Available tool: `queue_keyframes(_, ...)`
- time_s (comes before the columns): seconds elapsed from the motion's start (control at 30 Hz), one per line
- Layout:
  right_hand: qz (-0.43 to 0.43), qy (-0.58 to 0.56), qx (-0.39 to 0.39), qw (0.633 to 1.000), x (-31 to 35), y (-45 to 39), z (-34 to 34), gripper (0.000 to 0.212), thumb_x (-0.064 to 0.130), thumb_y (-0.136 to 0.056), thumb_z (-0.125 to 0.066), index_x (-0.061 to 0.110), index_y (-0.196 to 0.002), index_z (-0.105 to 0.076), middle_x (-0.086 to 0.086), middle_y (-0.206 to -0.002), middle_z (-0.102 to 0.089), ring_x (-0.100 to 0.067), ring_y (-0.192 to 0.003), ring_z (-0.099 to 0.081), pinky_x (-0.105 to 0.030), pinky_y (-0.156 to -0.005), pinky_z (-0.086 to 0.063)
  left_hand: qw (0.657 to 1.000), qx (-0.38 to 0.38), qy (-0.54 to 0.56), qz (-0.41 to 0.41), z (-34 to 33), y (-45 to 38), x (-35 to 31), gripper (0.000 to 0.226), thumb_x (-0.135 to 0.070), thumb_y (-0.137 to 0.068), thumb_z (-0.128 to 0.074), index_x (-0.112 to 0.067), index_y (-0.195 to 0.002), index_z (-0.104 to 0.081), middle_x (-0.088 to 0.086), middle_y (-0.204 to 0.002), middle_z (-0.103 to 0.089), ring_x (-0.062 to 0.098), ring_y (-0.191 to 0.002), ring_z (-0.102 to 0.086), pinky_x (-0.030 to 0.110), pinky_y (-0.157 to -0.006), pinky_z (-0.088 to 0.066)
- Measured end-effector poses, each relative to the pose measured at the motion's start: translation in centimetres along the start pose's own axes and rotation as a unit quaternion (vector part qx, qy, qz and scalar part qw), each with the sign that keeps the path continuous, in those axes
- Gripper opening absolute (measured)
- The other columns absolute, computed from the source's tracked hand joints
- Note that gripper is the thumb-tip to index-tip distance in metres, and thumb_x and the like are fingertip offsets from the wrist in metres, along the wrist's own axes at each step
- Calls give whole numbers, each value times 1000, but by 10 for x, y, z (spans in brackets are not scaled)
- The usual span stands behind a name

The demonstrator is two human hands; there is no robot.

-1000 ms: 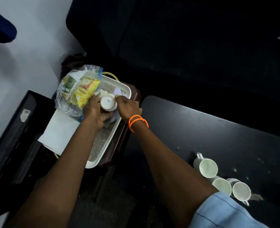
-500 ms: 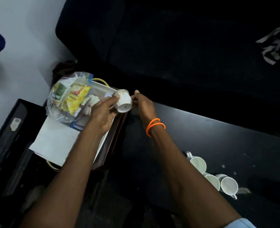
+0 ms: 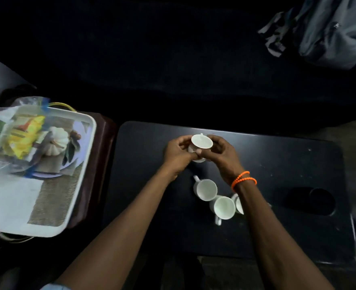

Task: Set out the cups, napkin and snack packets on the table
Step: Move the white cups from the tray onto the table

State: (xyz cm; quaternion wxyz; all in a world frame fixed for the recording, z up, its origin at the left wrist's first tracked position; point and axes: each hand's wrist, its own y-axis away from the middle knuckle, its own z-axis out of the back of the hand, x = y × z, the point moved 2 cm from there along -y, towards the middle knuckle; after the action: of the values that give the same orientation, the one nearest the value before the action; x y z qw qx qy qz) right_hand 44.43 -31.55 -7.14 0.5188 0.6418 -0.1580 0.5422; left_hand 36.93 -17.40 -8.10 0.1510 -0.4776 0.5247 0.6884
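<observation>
Both hands hold a white cup (image 3: 201, 141) above the far middle of the black table (image 3: 277, 168), its mouth tilted up toward me. My left hand (image 3: 178, 154) grips it from the left and my right hand (image 3: 221, 152), with orange bead bracelets on the wrist, from the right. A second white piece shows just under the cup between my fingers. Three white cups (image 3: 206, 189) stand together on the table nearer to me, one partly hidden by my right forearm. A clear bag of snack packets (image 3: 15, 135) lies on the white tray (image 3: 83, 164) at the left.
The tray rests on a dark brown stand (image 3: 101, 155) left of the table, with a white paper (image 3: 7, 197), a woven mat and a white pumpkin-shaped piece (image 3: 56, 141) on it. A grey bag (image 3: 330, 30) lies on the dark sofa behind. A round recess (image 3: 311, 200) marks the table's right side.
Both hands carried the white cup from the tray rightward over the table. The cup turned from mouth-down to mouth-up. My view swung right, so the tray now sits at the far left.
</observation>
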Motion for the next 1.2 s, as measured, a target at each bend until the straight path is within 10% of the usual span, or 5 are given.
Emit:
queue_keyframes(0.13,-26,72,-40,996,-26,16,68,59,3,-71,-88,3,-123,-60,-19,-120,-70,-34,-116,-65,-49,-102,-53,988,59,-135,-53,-66,-2,20,60,2,-63,-90,-7,-119,-72,12,-115,-76,30,-109,-73,44,-100,-58)
queue_keyframes(0.4,-66,126,-85,986,-78,40,110,61,8,-66,-92,7,-118,-59,-12,-115,-71,-28,-108,-68,-45,-97,-56,924,103,-348,-120,-125,6,54,49,-13,-69,-89,-11,-113,-69,11,-116,-69,27,-108,-64,31,-89,-49)
queue_keyframes(0.7,-60,131,-110,983,-102,59,105,63,18,-68,-91,14,-122,-60,3,-118,-69,-13,-105,-66,-9,-79,-51,885,139,-421,-144,-126,21,66,45,-7,-78,-80,-10,-119,-61,10,-121,-57,29,-111,-59,38,-90,-49)
queue_keyframes(0.93,-33,170,-164,971,-118,104,119,61,-4,-70,-76,8,-128,-62,-3,-124,-67,-14,-106,-62,5,-75,-39,867,-16,-433,-246,-122,93,73,25,-9,-82,-68,-13,-107,-68,5,-106,-65,28,-103,-61,43,-93,-47)
queue_keyframes(1.2,-27,220,-176,959,-155,130,114,55,17,-68,-86,20,-119,-66,2,-117,-70,-20,-105,-66,-30,-91,-55,764,53,-612,-197,-162,104,92,31,-35,-89,-61,-13,-106,-74,6,-98,-74,27,-107,-62,43,-116,-34)
